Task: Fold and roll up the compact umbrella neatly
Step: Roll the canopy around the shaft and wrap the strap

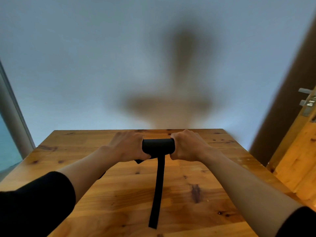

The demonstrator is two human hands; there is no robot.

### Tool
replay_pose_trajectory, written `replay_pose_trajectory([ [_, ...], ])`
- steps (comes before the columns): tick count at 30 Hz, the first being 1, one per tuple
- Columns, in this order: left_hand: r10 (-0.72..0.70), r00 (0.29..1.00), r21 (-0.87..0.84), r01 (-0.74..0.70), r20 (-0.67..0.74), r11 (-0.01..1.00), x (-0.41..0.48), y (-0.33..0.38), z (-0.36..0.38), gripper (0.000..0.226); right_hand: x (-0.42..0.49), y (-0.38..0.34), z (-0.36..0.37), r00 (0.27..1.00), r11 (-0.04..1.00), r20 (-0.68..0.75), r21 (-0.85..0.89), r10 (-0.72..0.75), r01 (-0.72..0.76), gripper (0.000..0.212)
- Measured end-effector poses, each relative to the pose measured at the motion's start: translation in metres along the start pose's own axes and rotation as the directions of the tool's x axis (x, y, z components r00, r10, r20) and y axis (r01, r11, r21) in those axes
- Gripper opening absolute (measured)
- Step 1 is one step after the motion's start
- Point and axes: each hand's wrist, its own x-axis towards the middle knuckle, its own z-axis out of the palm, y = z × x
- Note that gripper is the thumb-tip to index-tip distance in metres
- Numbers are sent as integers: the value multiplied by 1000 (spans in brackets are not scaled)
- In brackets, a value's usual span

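Observation:
A black compact umbrella (pixel 158 146), rolled into a short thick cylinder, lies crosswise above the far part of the wooden table (pixel 119 194). My left hand (pixel 127 146) is wrapped around its left end and my right hand (pixel 185 145) around its right end, so only the middle shows. Its long black closure strap (pixel 158 190) hangs loose from the middle and runs straight toward me across the tabletop. A small black corner of fabric (pixel 138 161) sticks out under my left hand. Both forearms are bare, with black sleeves pushed up.
The table stands against a plain pale wall (pixel 102 65) that carries my shadow. A wooden door (pixel 297 151) with a metal handle (pixel 307 101) is at the right. A grey frame (pixel 12 108) runs down the left edge.

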Motion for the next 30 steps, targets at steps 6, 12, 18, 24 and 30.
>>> replay_pose_trajectory([
  [6, -23, 993, -208, 46, 112, 977, -4, -7, -2, 43, 1, 4, -5, 999, 998, -23, -63, 28, -30, 30],
  [12, -5, 974, -733, 175, 228, 658, -7, -25, -8, 34, -3, 12, 0, 995, 992, -98, -117, 31, -42, 31],
  [18, -55, 966, -745, 229, 251, 627, -7, -24, -11, 38, 1, 10, -1, 993, 990, -117, -135, 12, -28, 31],
  [24, -60, 974, -793, 214, 220, 570, -7, -26, -14, 41, -1, 12, -1, 992, 992, -120, -116, 36, -50, 34],
  [30, -158, 962, -776, 274, 224, 568, -4, -31, -10, 31, -1, 13, -1, 988, 994, -143, -77, 62, -74, 34],
])
